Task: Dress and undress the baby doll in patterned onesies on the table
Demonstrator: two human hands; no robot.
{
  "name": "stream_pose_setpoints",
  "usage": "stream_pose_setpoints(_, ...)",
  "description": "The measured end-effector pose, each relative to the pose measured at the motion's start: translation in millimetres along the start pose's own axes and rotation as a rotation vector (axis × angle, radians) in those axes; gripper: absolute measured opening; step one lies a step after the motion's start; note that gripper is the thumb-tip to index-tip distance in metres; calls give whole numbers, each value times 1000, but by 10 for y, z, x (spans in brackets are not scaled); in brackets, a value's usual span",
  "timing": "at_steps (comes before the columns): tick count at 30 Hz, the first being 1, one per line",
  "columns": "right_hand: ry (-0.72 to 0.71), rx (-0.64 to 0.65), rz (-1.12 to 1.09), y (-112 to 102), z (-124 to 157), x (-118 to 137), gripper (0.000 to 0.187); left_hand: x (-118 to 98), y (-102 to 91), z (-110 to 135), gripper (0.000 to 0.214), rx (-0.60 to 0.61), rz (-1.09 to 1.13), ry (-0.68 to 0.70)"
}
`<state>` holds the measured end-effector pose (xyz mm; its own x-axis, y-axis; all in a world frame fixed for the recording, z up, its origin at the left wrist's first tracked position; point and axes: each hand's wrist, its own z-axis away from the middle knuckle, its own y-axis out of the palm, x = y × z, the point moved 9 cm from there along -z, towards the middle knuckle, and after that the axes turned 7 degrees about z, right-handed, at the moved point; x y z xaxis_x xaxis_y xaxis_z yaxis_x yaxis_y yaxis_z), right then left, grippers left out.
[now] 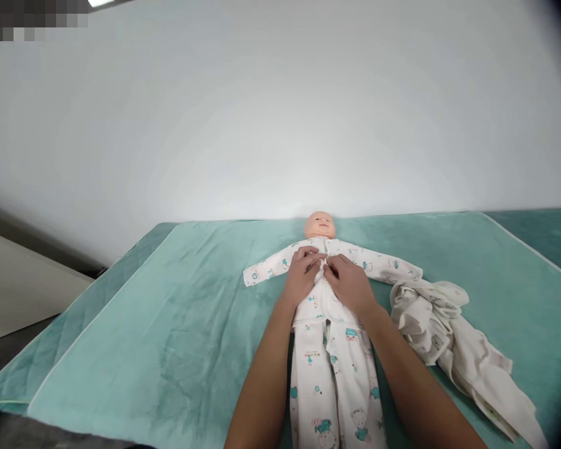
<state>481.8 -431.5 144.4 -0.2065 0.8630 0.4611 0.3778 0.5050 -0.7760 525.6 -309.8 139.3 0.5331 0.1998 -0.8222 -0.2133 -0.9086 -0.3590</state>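
Note:
A baby doll (320, 224) lies on its back on a teal blanket (177, 324), head toward the wall. It wears a white printed sleepsuit (331, 368) with arms spread out. My left hand (302, 273) and my right hand (350, 280) rest on the doll's chest, fingers curled and pinching the sleepsuit's front opening from both sides. The fingertips meet at the middle of the chest, just below the neck.
A crumpled white printed cloth (449, 330) lies on the blanket to the right of the doll. A plain white wall (280, 125) stands right behind the bed. The bed's left edge drops to a dark floor (9, 355).

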Motion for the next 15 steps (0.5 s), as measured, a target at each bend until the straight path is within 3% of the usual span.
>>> stream_pose_setpoints(8, 22, 24, -311, -31, -16, -223, 17, -54, 66, -46, 17, 7, -18, -19)
stream_pose_setpoints(15, 46, -44, -275, -13, -66, -306, 17, -50, 182, -111, 22, 53, -49, -26)
